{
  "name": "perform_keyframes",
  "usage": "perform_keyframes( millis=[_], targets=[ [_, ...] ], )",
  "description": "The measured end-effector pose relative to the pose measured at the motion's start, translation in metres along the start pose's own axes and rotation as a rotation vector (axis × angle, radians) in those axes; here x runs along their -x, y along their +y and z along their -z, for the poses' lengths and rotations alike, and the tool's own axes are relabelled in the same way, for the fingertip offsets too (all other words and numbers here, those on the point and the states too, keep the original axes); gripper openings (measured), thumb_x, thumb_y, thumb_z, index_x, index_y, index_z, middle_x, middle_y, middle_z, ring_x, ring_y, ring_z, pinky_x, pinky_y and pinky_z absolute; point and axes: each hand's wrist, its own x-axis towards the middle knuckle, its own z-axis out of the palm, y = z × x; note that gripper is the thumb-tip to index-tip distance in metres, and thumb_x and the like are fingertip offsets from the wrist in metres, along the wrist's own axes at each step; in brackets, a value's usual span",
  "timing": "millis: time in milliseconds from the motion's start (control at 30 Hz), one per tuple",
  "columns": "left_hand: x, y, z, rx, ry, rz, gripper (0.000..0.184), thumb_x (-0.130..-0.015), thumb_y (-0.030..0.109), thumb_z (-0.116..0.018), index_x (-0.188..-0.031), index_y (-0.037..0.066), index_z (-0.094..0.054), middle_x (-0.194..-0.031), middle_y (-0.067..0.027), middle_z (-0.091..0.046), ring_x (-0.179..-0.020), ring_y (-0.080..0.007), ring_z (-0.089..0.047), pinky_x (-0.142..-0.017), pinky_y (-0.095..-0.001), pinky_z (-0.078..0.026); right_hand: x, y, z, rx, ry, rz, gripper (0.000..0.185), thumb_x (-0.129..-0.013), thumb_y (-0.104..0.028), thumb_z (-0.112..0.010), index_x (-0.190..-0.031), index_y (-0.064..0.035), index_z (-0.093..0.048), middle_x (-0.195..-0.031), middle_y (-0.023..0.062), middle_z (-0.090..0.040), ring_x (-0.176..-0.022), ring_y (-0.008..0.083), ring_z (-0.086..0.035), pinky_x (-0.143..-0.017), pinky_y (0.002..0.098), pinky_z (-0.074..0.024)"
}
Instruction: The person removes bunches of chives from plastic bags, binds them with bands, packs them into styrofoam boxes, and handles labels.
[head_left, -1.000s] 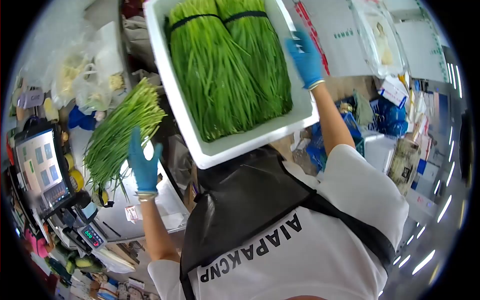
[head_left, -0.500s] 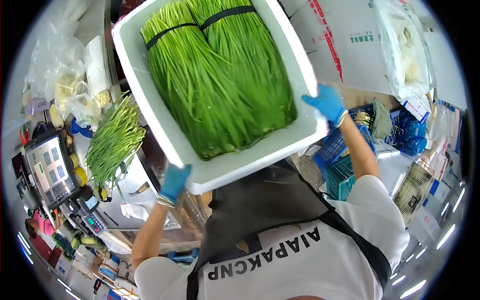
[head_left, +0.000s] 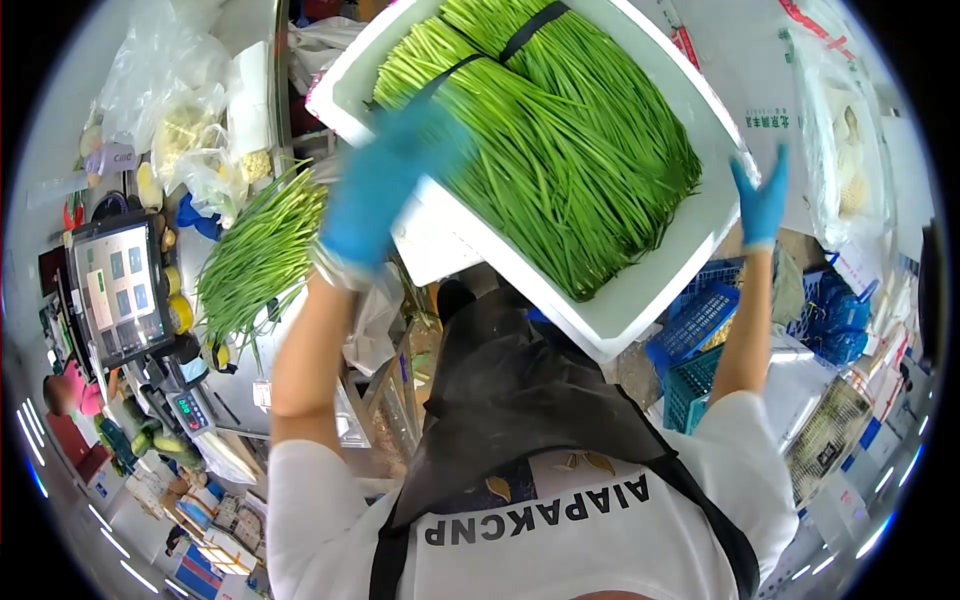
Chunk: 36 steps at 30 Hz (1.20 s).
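Note:
A white foam box [head_left: 655, 315] stands tilted in front of me, holding two bundles of long green chives [head_left: 560, 150], each tied with a black band [head_left: 535, 30]. My left hand [head_left: 395, 185], in a blue glove, is smeared by motion over the box's left rim and partly covers the nearer bundle; its fingers cannot be made out. At the box's right wall is my right hand [head_left: 762, 200], also gloved in blue, thumb and fingers spread apart. Its thumb is close to the rim; whether it touches cannot be told.
Loose chives [head_left: 262, 250] lie on the left counter beside a touchscreen scale [head_left: 120, 290] and plastic bags [head_left: 185, 130]. Blue and green crates [head_left: 690, 385] stand below right. At right, a wrapped pale item [head_left: 848, 160] lies on a large white box. Another person [head_left: 75, 392] is far left.
The box has shifted right and turned. My left hand has left its lower left corner and moved up over its left rim. My right hand has spread its fingers at the right wall.

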Motion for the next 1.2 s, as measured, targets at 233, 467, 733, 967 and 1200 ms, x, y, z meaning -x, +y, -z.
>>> perform_keyframes(
  millis=[233,467,733,967,1200],
  targets=[
    [-0.14,-0.206,0.1,-0.419,-0.093,0.449,0.074,-0.073,0.051,-0.074,-0.125,0.002,-0.058,-0.118,-0.0211,-0.064,-0.107,-0.0386,-0.061,-0.096,-0.0448,-0.046,0.235,-0.044,-0.029,-0.83,-0.128,-0.922,0.039,-0.09,-0.018,-0.064,-0.121,0.0043,-0.056,-0.107,0.0126,-0.064,-0.097,0.0225,-0.062,-0.087,0.0339,-0.0493],
    [-0.043,-0.177,0.067,-0.435,0.006,0.455,0.055,-0.078,0.048,-0.067,-0.113,0.005,-0.065,-0.101,-0.0207,-0.068,-0.09,-0.037,-0.066,-0.079,-0.0427,-0.051,0.192,-0.015,0.003,-0.77,-0.302,-1.002,0.039,-0.078,-0.005,-0.063,-0.115,0.0066,-0.061,-0.103,0.012,-0.066,-0.088,0.0233,-0.065,-0.08,0.0331,-0.0516],
    [0.163,-0.067,-0.066,-0.404,0.264,0.846,0.054,-0.08,0.048,-0.07,-0.096,-0.003,-0.062,-0.078,-0.0198,-0.067,-0.073,-0.0377,-0.066,-0.068,-0.0458,-0.051,0.008,0.108,-0.004,-0.413,-0.694,-0.456,0.034,-0.081,-0.012,-0.065,-0.111,0.0051,-0.062,-0.095,0.0095,-0.067,-0.08,0.0157,-0.063,-0.072,0.0315,-0.0522],
    [0.228,-0.02,-0.069,-0.96,-0.54,0.329,0.042,-0.08,0.024,-0.068,-0.121,0.02,-0.063,-0.078,-0.0085,-0.062,-0.06,-0.0267,-0.063,-0.053,-0.0378,-0.05,-0.087,0.097,-0.054,-0.323,-0.818,-0.246,0.054,-0.083,-0.019,-0.068,-0.128,0.0054,-0.052,-0.102,0.0162,-0.067,-0.085,0.0224,-0.066,-0.078,0.0335,-0.0529],
    [0.089,0.014,-0.088,-0.651,0.096,0.014,0.058,-0.078,0.037,-0.075,-0.123,0.004,-0.059,-0.111,-0.0116,-0.064,-0.099,-0.0285,-0.063,-0.079,-0.0394,-0.051,-0.006,-0.039,-0.034,-0.094,-0.072,0.155,0.079,-0.085,-0.029,-0.072,-0.148,-0.0042,-0.032,-0.14,0.0186,-0.05,-0.126,0.0289,-0.052,-0.101,0.0349,-0.0439]
  ],
)
